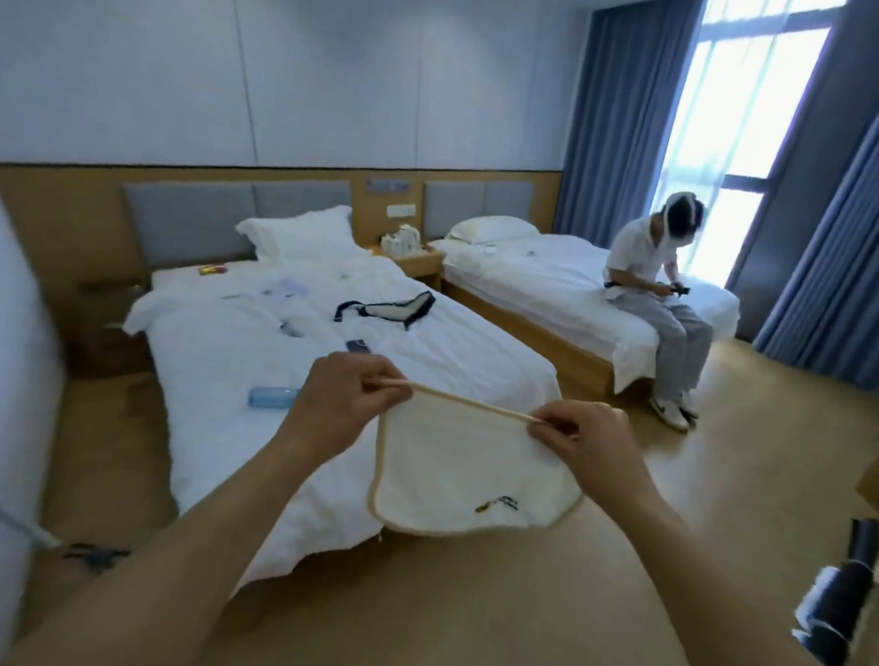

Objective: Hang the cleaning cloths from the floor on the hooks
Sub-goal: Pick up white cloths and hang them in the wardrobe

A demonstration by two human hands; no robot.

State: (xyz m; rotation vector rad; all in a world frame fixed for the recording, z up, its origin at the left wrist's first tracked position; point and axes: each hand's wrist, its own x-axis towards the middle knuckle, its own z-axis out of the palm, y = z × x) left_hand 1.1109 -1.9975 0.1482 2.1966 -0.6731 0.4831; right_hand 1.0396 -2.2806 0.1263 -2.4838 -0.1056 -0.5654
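Note:
A cream cleaning cloth (465,473) with a tan border and a small embroidered mark hangs in the air in front of me, above the foot of the near bed. My left hand (341,399) pinches its upper left corner. My right hand (588,437) pinches the upper right corner, so the top edge is stretched taut between both hands. A second cloth (387,311), white with a dark navy border, lies crumpled on the near bed. No hooks are in view.
The near bed (226,422) carries a blue bottle (271,396), a phone and small items. A person (655,299) sits on the far bed (548,283) by the curtained window. Wood floor (461,617) lies below. Dark objects (832,609) stand at the right edge.

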